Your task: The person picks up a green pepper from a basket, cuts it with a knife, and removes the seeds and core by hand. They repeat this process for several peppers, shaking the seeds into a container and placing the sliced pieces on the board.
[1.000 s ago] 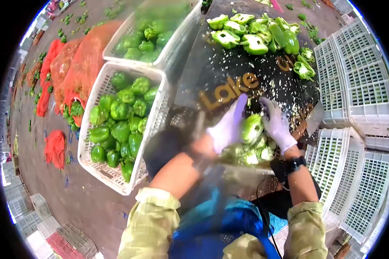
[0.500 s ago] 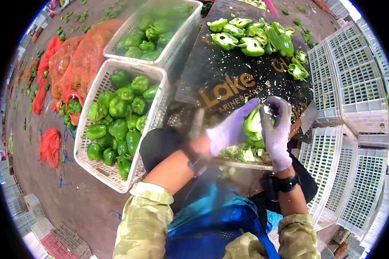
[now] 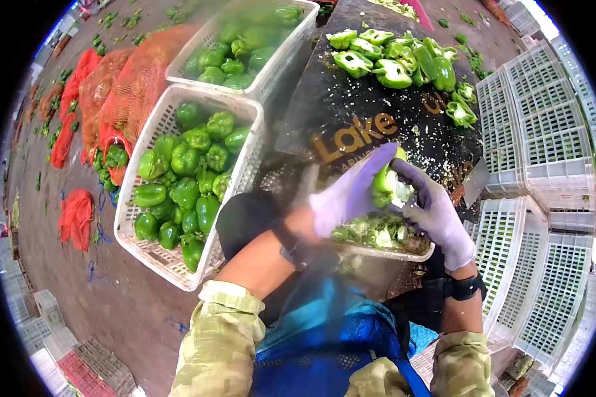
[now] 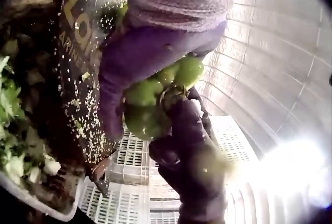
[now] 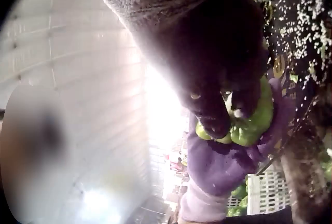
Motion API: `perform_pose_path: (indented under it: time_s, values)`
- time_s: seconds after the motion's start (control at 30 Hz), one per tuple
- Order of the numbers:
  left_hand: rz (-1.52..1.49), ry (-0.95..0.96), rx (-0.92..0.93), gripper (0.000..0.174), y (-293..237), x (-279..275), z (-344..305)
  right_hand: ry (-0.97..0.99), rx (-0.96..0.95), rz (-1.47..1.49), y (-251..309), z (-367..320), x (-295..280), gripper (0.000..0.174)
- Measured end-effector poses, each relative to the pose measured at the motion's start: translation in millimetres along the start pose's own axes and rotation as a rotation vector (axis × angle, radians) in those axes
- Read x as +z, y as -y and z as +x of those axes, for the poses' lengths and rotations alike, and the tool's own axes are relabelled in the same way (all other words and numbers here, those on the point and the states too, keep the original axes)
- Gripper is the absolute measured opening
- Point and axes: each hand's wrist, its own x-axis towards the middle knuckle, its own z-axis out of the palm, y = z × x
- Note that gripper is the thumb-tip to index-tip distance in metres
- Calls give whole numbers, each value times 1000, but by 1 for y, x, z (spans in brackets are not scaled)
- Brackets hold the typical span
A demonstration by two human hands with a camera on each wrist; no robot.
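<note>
Fingers of purple-white-gloved left hand [image 3: 348,192] and right hand [image 3: 444,221] grasp glossy green bell pepper [image 3: 381,188], by near edge of black gold-lettered board [image 3: 324,92]. Uneven squeeze on slick skin could drop it into white-rimmed tray [image 3: 394,254].

The pepper [image 3: 383,188] is green, glossy and lobed, cut open, its pale inside showing toward four o'clock in the head view. It is held off the surface between the left hand [image 3: 351,193] at nine o'clock and the right hand [image 3: 444,217] at four o'clock.
</note>
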Motion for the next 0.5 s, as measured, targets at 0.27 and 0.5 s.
perform_pose_path:
  time_s: [0.27, 0.5]
  values:
    - [-240, -24, -171, 48, 3, 4, -5, 66, 43, 273, 23, -11, 1, 53]
    - [-261, -44, -154, 41, 12, -2, -3, 122, 19, 177, 12, -6, 15, 51]
